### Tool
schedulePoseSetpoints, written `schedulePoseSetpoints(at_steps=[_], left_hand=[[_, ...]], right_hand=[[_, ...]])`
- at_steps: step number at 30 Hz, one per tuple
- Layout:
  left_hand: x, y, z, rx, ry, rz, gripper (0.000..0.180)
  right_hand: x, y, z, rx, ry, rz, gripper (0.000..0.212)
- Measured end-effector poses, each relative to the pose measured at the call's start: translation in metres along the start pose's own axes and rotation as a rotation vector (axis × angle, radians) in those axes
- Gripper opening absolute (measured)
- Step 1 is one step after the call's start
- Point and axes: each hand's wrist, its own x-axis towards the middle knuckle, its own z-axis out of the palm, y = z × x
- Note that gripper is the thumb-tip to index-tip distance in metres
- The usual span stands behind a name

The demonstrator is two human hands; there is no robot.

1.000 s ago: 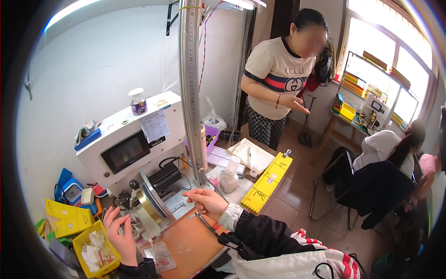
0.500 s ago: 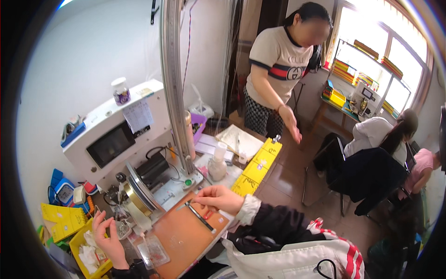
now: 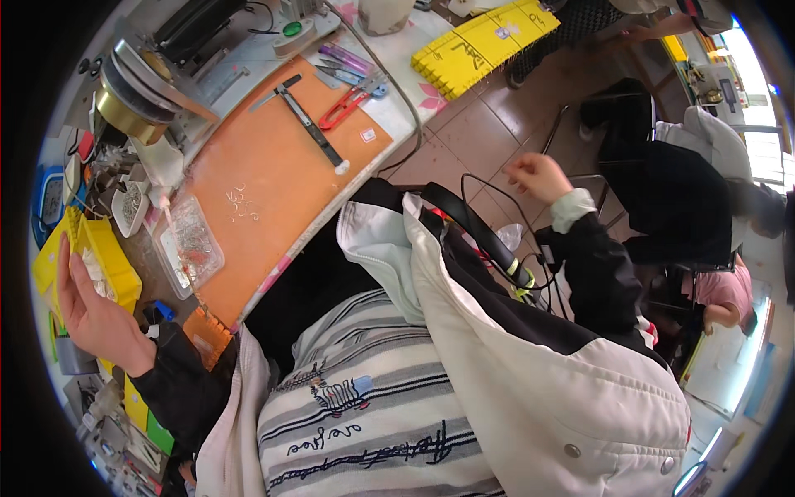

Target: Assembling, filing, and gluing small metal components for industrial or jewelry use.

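Observation:
My left hand (image 3: pixel 103 319) is raised above the yellow bin (image 3: pixel 124 253) at the left, its fingers stretched out and holding nothing. Off the table's right side, over the floor, my right hand (image 3: pixel 540 177) has its fingers curled together; nothing shows in them. A dark caliper (image 3: pixel 308 124) lies on the orange mat (image 3: pixel 273 190). Beside it are red-handled snips (image 3: pixel 341 108). Several small curved wire pieces (image 3: pixel 242 203) are scattered on the mat. At its left edge sits a clear plastic tray (image 3: pixel 195 248) holding tiny pieces, next to a small white dish (image 3: pixel 130 209).
A machine with a brass-coloured wheel (image 3: pixel 137 103) stands at the table's back left. A yellow board (image 3: pixel 484 45) lies past the mat. A black cable (image 3: pixel 396 79) runs along the table edge. Several people sit or stand to the right, near a dark chair (image 3: pixel 683 195).
The view has tilted down. My right hand has left the caliper and moved right, away from the table. My left hand's fingers have straightened. The caliper stays on the mat.

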Motion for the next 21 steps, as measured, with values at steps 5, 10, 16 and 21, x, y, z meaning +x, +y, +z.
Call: schedulePoseSetpoints(at_steps=[5, 10, 16, 21], left_hand=[[-0.025, 0.041, 0.006, -0.064, 0.046, -0.01, 0.028], [-0.053, 0.073, 0.03, -0.009, -0.088, 0.237, 0.03], [-0.061, 0.071, 0.045, 0.012, -0.373, 0.281, 0.031], [-0.076, 0.084, 0.071, 0.087, -0.393, 0.296, 0.031]], right_hand=[[0.016, 0.074, 0.076, -0.12, -0.097, -0.082, 0.035], [0.037, 0.081, 0.054, -0.117, -0.345, -0.109, 0.037], [0.054, 0.105, 0.07, -0.065, -0.532, 0.317, 0.038], [0.05, 0.112, 0.113, -0.441, -0.42, -0.441, 0.043]])
